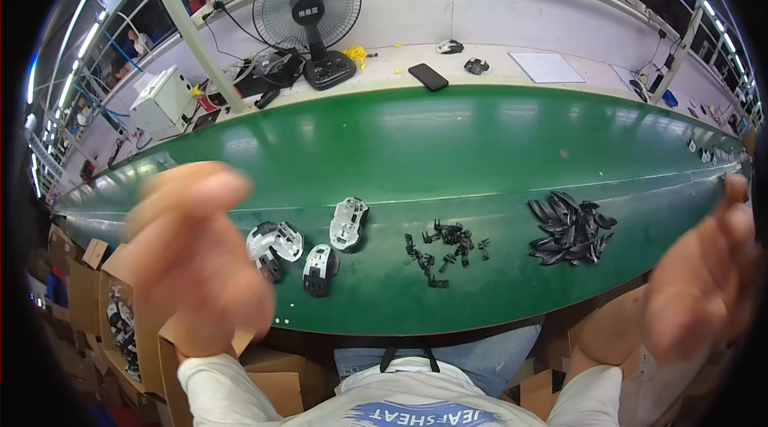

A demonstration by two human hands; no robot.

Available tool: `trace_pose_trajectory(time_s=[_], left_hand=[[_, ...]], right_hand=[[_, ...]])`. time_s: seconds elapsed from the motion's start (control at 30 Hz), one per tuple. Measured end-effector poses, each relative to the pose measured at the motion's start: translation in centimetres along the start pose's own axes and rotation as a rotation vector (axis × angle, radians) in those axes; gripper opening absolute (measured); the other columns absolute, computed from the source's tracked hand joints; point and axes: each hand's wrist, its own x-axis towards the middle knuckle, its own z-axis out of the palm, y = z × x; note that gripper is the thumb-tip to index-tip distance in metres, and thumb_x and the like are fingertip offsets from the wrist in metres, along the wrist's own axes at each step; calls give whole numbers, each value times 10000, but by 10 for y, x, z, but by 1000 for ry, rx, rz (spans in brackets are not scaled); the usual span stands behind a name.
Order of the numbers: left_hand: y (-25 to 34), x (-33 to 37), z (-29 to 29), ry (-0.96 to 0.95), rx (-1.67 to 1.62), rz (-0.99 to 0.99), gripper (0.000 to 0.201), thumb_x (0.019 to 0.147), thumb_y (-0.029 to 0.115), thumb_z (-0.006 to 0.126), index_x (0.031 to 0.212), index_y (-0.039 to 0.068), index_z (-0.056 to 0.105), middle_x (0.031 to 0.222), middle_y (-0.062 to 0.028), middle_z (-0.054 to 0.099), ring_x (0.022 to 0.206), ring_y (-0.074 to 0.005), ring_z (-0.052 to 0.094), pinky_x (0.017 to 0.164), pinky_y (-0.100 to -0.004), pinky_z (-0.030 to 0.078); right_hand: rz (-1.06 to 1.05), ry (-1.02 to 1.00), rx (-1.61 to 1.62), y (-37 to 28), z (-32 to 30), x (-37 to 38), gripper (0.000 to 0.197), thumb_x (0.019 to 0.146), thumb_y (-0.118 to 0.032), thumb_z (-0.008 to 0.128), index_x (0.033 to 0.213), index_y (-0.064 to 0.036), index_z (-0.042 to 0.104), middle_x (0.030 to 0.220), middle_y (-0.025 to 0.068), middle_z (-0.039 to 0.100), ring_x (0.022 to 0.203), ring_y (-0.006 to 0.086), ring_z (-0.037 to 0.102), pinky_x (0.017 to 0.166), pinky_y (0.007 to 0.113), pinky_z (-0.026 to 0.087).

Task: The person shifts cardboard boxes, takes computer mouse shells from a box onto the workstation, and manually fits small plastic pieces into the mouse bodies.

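My left hand is raised above the left part of the green table, smeared by motion. Nothing can be made out in it, and its finger shape is unclear. Beside and partly behind it lie white-and-black computer mouse shells; another white shell shows its inside, and a third sits nearer me. My right hand, also blurred, hangs over the table's right end, apart from everything on it. To its left lies a heap of black curved plastic pieces. Small black plastic parts are scattered mid-table.
Along the far ledge stand a black fan, a phone, a mouse and a white sheet. A white box-shaped device stands far left. Open cardboard boxes, one holding parts, flank the table's near left edge.
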Motion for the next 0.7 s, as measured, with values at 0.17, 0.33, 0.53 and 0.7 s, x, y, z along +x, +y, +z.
trace_pose_trajectory(time_s=[0.17,0.33,0.53,0.7], left_hand=[[-22,-146,-14,-556,140,-745,370,964,112,718,1318,23,655,1168,-138,719,1020,-267,678,923,-375,549],[-20,-232,10,-1129,485,-1028,877,919,564,762,1523,-13,493,1381,-241,641,1305,-422,594,1123,-489,481],[-31,-237,29,-1264,435,-1115,1063,798,556,875,1572,-6,412,1414,-252,584,1307,-434,586,1098,-494,501],[-30,-230,50,-1008,273,-1253,963,764,386,947,1517,33,462,1383,-230,582,1258,-403,625,1054,-476,531]], right_hand=[[933,-268,268,-6,51,-90,356,903,-32,690,1256,9,665,1176,147,698,973,221,662,913,390,563],[902,-938,6,-28,43,-215,304,944,-200,755,1229,-97,749,1164,81,770,1151,319,685,1073,461,477],[833,-1098,-265,-65,58,-283,478,950,-305,740,1385,-124,658,1458,126,601,1397,377,508,1207,598,321],[826,-1124,-356,-62,60,-310,521,939,-320,753,1404,-111,645,1434,128,608,1413,379,489,1223,598,290]])
